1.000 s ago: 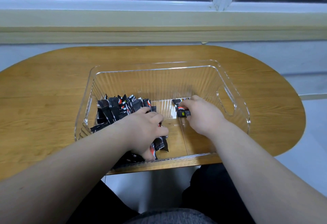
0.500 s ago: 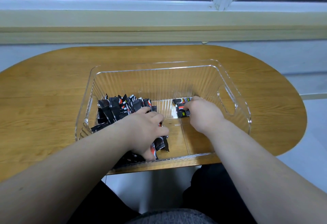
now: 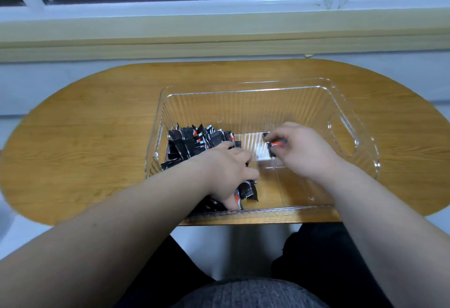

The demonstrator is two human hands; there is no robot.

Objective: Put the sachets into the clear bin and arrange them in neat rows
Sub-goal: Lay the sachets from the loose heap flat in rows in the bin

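In the clear bin (image 3: 243,90), the right grip (image 3: 304,152) pinches one sachet (image 3: 272,149) while the left grip (image 3: 226,169) curls round the heap of sachets (image 3: 190,142); light, limp and probably slippery, they suit edge-pinching.

The left arm (image 3: 109,234) and right arm (image 3: 389,222) are bare along all their visible length, and the left hand (image 3: 226,173) and right hand (image 3: 306,154) are bare as well, with short, rounded fingers. At the bottom edge of the view the person wears a grey top (image 3: 255,293) of finely ribbed knit. The legs are in plain black trousers (image 3: 316,259), seen on either side of the top.
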